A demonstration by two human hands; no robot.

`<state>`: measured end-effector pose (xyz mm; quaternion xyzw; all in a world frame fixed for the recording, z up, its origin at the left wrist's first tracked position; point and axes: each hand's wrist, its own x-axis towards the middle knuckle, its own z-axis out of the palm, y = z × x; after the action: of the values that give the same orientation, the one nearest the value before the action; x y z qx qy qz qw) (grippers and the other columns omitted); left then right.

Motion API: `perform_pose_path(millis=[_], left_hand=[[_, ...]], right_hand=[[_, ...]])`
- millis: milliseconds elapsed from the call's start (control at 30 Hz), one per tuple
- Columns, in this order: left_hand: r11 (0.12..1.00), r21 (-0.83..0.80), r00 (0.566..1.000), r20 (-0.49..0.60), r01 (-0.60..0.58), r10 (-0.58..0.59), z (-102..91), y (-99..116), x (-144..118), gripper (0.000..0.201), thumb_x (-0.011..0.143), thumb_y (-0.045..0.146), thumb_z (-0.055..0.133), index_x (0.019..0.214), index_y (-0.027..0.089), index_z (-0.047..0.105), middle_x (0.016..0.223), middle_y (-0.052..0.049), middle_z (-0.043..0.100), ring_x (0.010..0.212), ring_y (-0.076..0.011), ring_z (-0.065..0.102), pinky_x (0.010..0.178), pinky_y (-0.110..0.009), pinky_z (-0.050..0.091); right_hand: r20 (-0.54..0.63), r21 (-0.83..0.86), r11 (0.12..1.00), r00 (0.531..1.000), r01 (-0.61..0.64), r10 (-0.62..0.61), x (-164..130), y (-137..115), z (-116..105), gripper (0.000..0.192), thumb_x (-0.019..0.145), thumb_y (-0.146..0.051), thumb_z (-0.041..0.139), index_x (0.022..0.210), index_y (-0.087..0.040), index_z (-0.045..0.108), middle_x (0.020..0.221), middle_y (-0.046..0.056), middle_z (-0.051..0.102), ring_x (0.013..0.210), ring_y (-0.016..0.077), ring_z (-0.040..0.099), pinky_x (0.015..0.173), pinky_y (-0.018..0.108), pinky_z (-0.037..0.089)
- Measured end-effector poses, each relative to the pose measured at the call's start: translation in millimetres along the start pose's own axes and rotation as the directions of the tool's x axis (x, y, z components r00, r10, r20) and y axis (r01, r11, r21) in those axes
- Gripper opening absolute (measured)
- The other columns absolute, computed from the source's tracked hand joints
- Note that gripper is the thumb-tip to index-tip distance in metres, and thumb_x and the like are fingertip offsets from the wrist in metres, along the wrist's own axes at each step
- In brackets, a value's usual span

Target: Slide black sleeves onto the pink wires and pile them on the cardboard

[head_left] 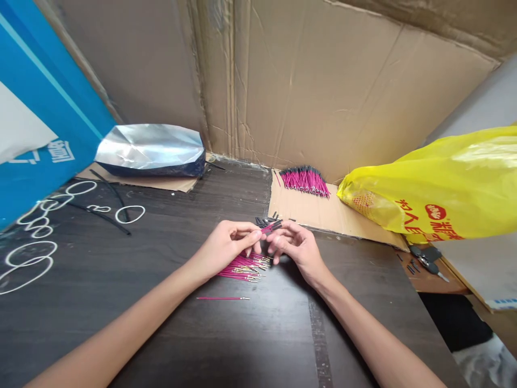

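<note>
My left hand [232, 245] is closed, thumb against fingers, on a few pink wires [265, 230] with black sleeves on their ends. My right hand [299, 249] has its fingers curled together right beside those black ends; whatever is between its fingertips is too small to make out. Beneath my left hand lies a bundle of pink wires [238, 269] with bare metal terminals pointing right. One single pink wire [222, 298] lies apart, nearer to me. Loose short black sleeves [269, 219] are scattered just behind my hands, partly hidden by them.
A pile of sleeved pink wires [306, 181] rests on a cardboard sheet [319, 213] at the back. Right of it are a yellow plastic bag [444, 183] and cutters [426, 261]. A silver foil bag [151, 148], white rings [130, 214] and black tubing [109, 218] lie left.
</note>
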<state>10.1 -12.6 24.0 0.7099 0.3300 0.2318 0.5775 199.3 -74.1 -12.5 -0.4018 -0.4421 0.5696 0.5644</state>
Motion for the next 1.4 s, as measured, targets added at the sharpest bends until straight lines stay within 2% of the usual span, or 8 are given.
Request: perform_pose_path(millis=[200, 600, 800, 900, 967, 1033, 1133, 1400], left_hand=[[1.0, 0.015, 0.998, 0.06, 0.002, -0.003, 5.2, 3, -3, 0.033, 0.095, 0.044, 0.062, 0.084, 0.015, 0.073, 0.076, -0.005, 0.072, 0.063, -0.0135, 0.056, 0.063, -0.025, 0.045], [0.998, -0.015, 0.994, 0.088, 0.063, -0.062, 7.0, 0, -4, 0.038, 0.099, 0.047, 0.057, 0.084, 0.014, 0.068, 0.078, -0.006, 0.073, 0.061, -0.013, 0.057, 0.059, -0.024, 0.043], [0.995, 0.094, 0.99, 0.13, 0.032, -0.044, 10.8, 7, -7, 0.041, 0.099, 0.047, 0.055, 0.079, 0.015, 0.071, 0.076, -0.004, 0.072, 0.065, -0.0133, 0.058, 0.064, -0.024, 0.046], [0.994, 0.106, 1.0, 0.022, -0.016, 0.014, 9.3, 11, -9, 0.034, 0.098, 0.045, 0.059, 0.087, 0.015, 0.072, 0.079, -0.003, 0.071, 0.07, -0.0134, 0.059, 0.067, -0.024, 0.047], [0.996, 0.075, 0.995, -0.075, -0.053, 0.059, 6.9, 13, -10, 0.029, 0.096, 0.041, 0.063, 0.108, 0.016, 0.072, 0.086, -0.002, 0.071, 0.074, -0.0132, 0.06, 0.07, -0.024, 0.048], [0.996, 0.053, 0.992, -0.097, -0.077, 0.082, 4.9, 14, -9, 0.035, 0.095, 0.039, 0.065, 0.124, 0.019, 0.069, 0.095, -0.002, 0.07, 0.079, -0.0129, 0.061, 0.074, -0.024, 0.049], [0.99, 0.073, 0.991, -0.05, -0.119, 0.123, 4.9, 12, -9, 0.027, 0.097, 0.036, 0.063, 0.115, 0.019, 0.074, 0.097, -0.003, 0.066, 0.083, -0.0127, 0.061, 0.077, -0.024, 0.049], [0.993, 0.029, 0.99, -0.084, -0.112, 0.114, 6.4, 10, -8, 0.02, 0.093, 0.031, 0.069, 0.104, 0.019, 0.08, 0.089, -0.002, 0.064, 0.073, -0.0101, 0.057, 0.069, -0.022, 0.047]], right_hand=[[-0.054, -0.096, 0.993, 0.996, 0.061, -0.066, -3, 5, 11, 0.03, 0.084, -0.046, 0.078, 0.088, -0.018, 0.067, 0.074, -0.001, 0.059, 0.052, 0.0076, 0.047, 0.043, 0.021, 0.042], [-0.103, -0.056, 0.998, 0.994, 0.024, -0.03, -4, 2, 12, 0.034, 0.081, -0.049, 0.078, 0.085, -0.018, 0.065, 0.071, -0.001, 0.062, 0.054, 0.009, 0.05, 0.043, 0.021, 0.041], [-0.101, -0.078, 0.996, 0.994, 0.04, -0.048, -6, 0, 12, 0.037, 0.087, -0.051, 0.072, 0.078, -0.019, 0.056, 0.066, -0.002, 0.059, 0.05, 0.0083, 0.048, 0.046, 0.022, 0.041], [-0.073, -0.096, 0.995, 0.997, 0.02, -0.027, -7, -4, 9, 0.036, 0.086, -0.048, 0.073, 0.075, -0.019, 0.054, 0.061, -0.004, 0.057, 0.048, 0.0083, 0.048, 0.048, 0.022, 0.04], [-0.009, -0.104, 0.994, 1.0, -0.031, 0.03, -8, -6, 7, 0.034, 0.084, -0.045, 0.075, 0.075, -0.019, 0.055, 0.058, -0.004, 0.056, 0.046, 0.0084, 0.047, 0.046, 0.022, 0.038], [0.087, -0.11, 0.991, 0.992, -0.082, 0.092, -9, -8, 6, 0.032, 0.083, -0.042, 0.076, 0.073, -0.019, 0.056, 0.056, -0.005, 0.056, 0.045, 0.0083, 0.046, 0.045, 0.022, 0.037], [0.166, -0.109, 0.987, 0.977, -0.117, 0.134, -10, -11, 5, 0.031, 0.082, -0.039, 0.075, 0.069, -0.018, 0.055, 0.056, -0.005, 0.054, 0.045, 0.0077, 0.044, 0.046, 0.022, 0.035], [0.158, -0.047, 0.992, 0.98, -0.114, 0.12, -9, -7, 3, 0.029, 0.084, -0.037, 0.075, 0.071, -0.018, 0.057, 0.056, -0.005, 0.053, 0.045, 0.0077, 0.044, 0.045, 0.022, 0.034]])
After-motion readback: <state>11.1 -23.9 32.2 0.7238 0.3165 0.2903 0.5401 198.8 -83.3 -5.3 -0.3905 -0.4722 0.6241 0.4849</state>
